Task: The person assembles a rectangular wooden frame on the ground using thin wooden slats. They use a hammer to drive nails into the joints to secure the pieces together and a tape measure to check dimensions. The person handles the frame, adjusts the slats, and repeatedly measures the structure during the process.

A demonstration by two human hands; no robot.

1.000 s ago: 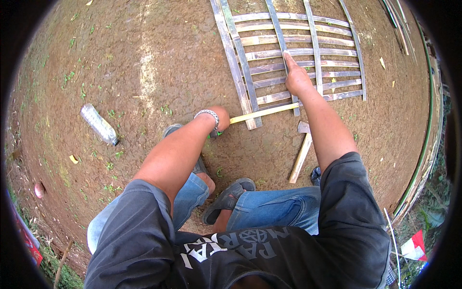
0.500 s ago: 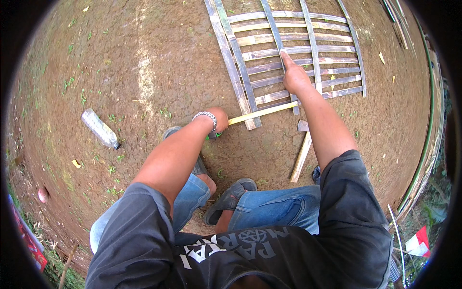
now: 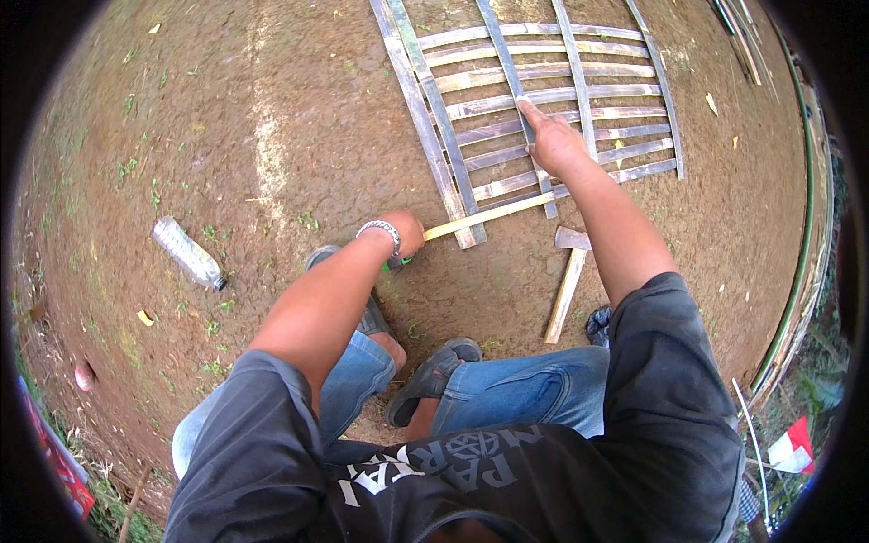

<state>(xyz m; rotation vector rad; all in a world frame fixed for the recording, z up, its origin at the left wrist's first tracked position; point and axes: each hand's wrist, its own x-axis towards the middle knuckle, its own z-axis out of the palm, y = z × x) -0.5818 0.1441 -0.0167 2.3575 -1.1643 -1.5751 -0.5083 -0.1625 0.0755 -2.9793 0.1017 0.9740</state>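
A lattice of split bamboo slats [image 3: 579, 70] lies on the ground ahead, its long strips crossing several thinner ones. My left hand [image 3: 405, 233] is closed round a tape measure [image 3: 396, 264], of which only a bit of green casing shows. From it the yellow tape blade [image 3: 489, 215] runs right along the lattice's near edge and passes behind my right forearm, where its end is hidden. My right hand [image 3: 554, 143] has its index finger stretched out onto one long slat, thumb apart; nothing shows in it. Below lies a wooden-handled hatchet [image 3: 565, 295].
A clear plastic bottle [image 3: 187, 252] lies on the dirt at left. Dark plastic [image 3: 598, 326] sits by my right knee. My sandalled feet [image 3: 433, 381] are close below the tape. Poles [image 3: 738, 38] lie at far right, and a red-and-white flag [image 3: 793, 447] stands at lower right.
The view has shifted slightly, so the lattice appears a little further left. The right hand's fingertip stays on the same slat, and the hatchet head shows more fully beside the forearm.
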